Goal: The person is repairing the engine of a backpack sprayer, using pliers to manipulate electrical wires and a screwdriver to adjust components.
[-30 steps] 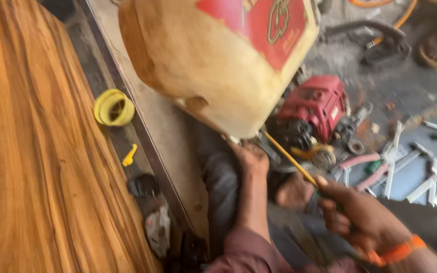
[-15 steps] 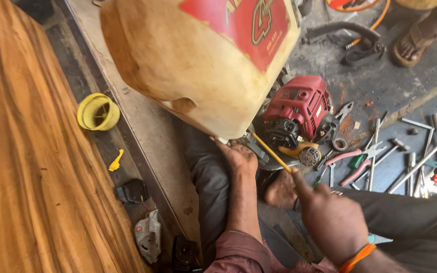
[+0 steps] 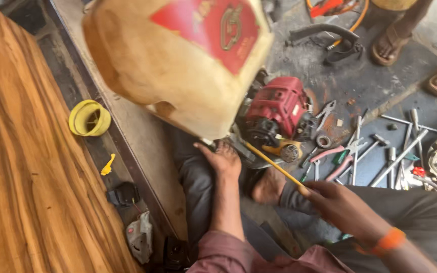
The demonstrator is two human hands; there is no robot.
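Thin yellow rod (image 3: pixel 271 163) pinched in the closed right hand (image 3: pixel 337 202), tip under the big cream plastic tank with red label (image 3: pixel 178 60), left hand (image 3: pixel 222 157) spread open beneath it, red small engine (image 3: pixel 276 108) just right, scattered metal tools (image 3: pixel 380 151) on the floor beyond, yellow round cap (image 3: pixel 89 118) left.

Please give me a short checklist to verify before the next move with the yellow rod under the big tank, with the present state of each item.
1. Right hand grips the yellow rod: ok, fingers closed on its near end.
2. Left hand is at the bottom of the tank: ok, it touches there.
3. Rod tip reaches its spot under the tank: cannot tell, the far end is hidden by the tank edge.
4. Tank is steady: cannot tell, its support is out of view.
5. Red engine is out of the rod's way: ok, it lies just behind the rod.
6. Tools on the floor are away from the hands: ok.
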